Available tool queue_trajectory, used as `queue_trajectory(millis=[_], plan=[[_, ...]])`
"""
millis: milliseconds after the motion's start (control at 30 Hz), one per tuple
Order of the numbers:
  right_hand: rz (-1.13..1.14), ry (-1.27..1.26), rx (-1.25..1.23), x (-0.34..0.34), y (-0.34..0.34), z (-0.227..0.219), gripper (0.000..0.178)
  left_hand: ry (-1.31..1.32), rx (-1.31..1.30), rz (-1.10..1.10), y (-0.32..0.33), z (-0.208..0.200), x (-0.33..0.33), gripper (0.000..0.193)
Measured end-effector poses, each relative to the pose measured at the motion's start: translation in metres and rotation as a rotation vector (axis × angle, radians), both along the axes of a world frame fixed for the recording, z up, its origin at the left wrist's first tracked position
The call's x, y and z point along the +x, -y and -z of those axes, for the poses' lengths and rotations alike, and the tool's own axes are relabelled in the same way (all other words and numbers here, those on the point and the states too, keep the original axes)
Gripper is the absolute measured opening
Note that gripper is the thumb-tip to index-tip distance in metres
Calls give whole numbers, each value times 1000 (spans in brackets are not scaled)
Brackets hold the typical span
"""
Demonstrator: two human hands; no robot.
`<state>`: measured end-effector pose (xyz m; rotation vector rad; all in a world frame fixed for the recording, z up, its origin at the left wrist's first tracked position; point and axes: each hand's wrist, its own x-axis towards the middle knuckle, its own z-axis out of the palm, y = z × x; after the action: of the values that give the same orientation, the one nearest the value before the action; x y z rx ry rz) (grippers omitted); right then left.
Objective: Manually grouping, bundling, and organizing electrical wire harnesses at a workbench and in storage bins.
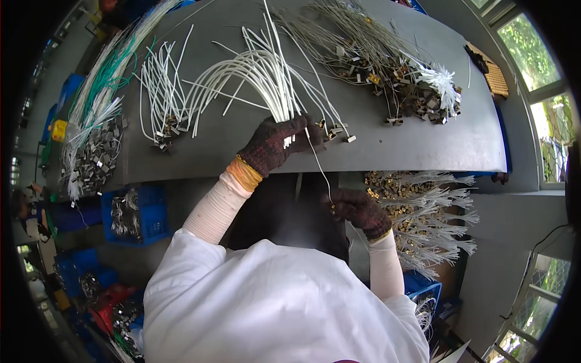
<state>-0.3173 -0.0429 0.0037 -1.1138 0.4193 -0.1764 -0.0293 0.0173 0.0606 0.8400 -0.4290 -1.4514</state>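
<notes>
My left hand (273, 145), in a dark knitted glove with a yellow cuff, is closed around a bundle of white sleeved wires (266, 75) over the table's near edge. The wires fan up and bend over to the left; short white ends poke out below the fist. A thin wire (319, 162) runs from this hand down to my right hand (362, 213), gloved alike, whose fingers are pinched at its lower end. A small brass-coloured piece shows at those fingertips. Beside the left fist, small metal parts (333, 132) on white wires lie on the table.
The grey table (423, 148) carries a smaller pile of white wires (162, 91), green and white wires at far left, and a heap of brown wires with metal ends (387, 78) at right. Below right hang several white-wire bundles (423, 224). A blue crate (151, 212) stands lower left.
</notes>
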Motion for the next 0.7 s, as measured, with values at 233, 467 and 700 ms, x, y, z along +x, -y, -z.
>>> queue_trajectory(millis=[233, 467, 700], plan=[[139, 6, -102, 52, 16, -30, 42, 424, -219, -186, -21, 5, -34, 26], [295, 79, 72, 100, 12, -40, 49, 1039, -213, -251, -31, 23, -35, 24], [230, 82, 43, 113, 18, -51, 56, 836, -253, -126, -10, 13, -5, 37]])
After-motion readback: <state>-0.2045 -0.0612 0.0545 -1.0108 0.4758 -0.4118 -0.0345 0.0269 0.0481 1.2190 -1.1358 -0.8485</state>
